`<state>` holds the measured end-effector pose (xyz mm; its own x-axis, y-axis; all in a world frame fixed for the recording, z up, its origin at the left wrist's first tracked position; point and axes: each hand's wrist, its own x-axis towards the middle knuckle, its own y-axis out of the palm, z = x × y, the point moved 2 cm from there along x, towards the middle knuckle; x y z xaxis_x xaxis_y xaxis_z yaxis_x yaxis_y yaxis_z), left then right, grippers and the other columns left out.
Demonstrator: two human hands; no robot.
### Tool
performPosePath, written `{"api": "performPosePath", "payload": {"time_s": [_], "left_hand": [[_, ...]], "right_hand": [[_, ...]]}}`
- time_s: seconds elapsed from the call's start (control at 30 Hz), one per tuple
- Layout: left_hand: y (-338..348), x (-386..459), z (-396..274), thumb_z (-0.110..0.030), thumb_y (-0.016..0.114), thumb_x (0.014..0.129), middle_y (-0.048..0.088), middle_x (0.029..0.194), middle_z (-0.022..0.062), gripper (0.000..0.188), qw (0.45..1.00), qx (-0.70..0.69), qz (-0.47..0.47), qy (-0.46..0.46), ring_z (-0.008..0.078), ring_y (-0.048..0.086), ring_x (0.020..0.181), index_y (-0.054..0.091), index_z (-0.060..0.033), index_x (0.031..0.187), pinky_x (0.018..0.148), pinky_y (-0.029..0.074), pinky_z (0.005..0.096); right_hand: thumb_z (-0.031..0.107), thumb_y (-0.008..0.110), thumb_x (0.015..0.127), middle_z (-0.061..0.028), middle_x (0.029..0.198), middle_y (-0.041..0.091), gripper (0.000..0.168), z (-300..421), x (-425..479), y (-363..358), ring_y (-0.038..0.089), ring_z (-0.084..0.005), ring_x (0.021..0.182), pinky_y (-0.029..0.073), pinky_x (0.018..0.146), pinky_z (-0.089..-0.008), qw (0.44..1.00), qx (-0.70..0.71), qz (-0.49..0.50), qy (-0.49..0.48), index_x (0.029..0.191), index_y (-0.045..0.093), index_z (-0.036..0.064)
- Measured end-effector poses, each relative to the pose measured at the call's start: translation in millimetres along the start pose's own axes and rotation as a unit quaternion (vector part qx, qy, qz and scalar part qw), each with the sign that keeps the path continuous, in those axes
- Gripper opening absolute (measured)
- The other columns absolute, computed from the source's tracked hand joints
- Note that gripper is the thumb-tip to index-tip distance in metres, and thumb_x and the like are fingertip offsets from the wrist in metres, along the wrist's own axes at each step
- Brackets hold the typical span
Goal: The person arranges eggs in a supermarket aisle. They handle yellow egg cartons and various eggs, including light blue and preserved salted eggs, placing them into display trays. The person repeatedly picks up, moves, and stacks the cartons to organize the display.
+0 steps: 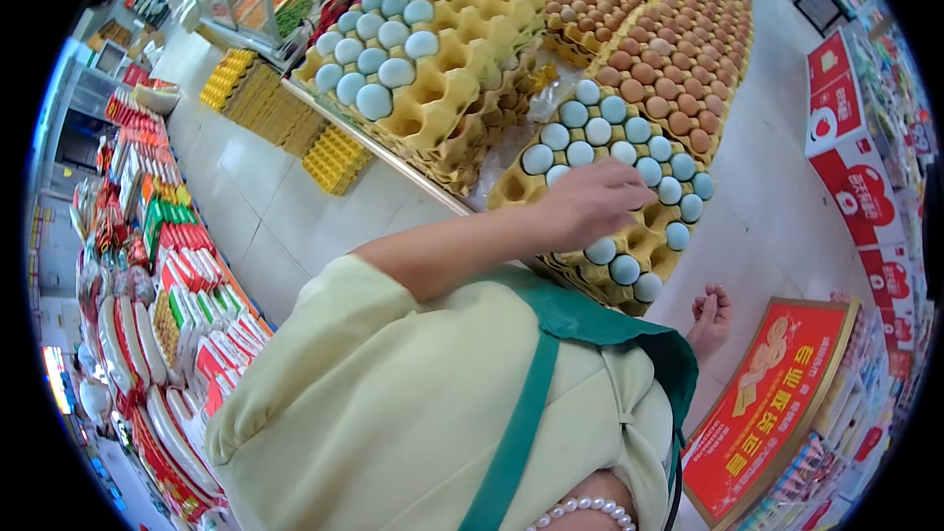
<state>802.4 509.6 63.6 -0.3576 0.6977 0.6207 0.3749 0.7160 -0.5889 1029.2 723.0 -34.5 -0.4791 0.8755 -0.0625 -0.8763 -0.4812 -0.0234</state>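
My left hand point(601, 206) reaches over a yellow pulp egg tray point(518, 190) with its fingers bent down. Motion blur and the back of the hand hide whether an egg is in it. Pale blue eggs point(597, 131) fill many of this tray's cups, with several bare cups near the hand. Off the tray's near right corner, my right hand point(712, 317) is held in the air, fingers curled against the thumb, with nothing visible in it. Left of it, a taller stack of yellow trays point(472, 29) carries more pale blue eggs point(374, 101) on one side of its top layer.
Trays of brown eggs point(671, 51) stand behind. Yellow tray stacks point(265, 103) sit on the tiled floor point(251, 192) at left. Packaged goods point(199, 287) line the left side. A red sign point(767, 398) and red-and-white boxes point(848, 140) stand at right.
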Motion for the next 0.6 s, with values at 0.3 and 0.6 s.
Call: {"api": "performPosePath", "payload": {"time_s": [0.3,0.6], "left_hand": [[-222,-70,27,0.002,0.07,0.068,0.062,0.111,0.011,0.042,0.92,0.364,-0.041,-0.142,0.0301,0.055,0.102,0.062,-0.0049,0.109,0.087,0.045,0.0376],[-262,-78,64,0.003,0.069,0.064,0.052,0.113,0.0099,0.052,0.941,0.284,0.15,-0.109,0.0312,0.05,0.105,0.057,-0.0071,0.113,0.088,0.042,0.0397]], "right_hand": [[0.002,0.056,0.089,-0.0042,0.094,0.065,0.014,75,-23,130,0.059,-0.009,0.08,0.048,0.072,-0.0223,0.973,-0.09,0.132,-0.168,0.101,0.063,0.0],[0.008,0.065,0.082,-0.0087,0.087,0.066,0.014,67,-133,274,0.064,-0.0216,0.078,0.051,0.069,-0.0283,0.857,-0.134,0.418,-0.269,0.096,0.066,0.007]]}}
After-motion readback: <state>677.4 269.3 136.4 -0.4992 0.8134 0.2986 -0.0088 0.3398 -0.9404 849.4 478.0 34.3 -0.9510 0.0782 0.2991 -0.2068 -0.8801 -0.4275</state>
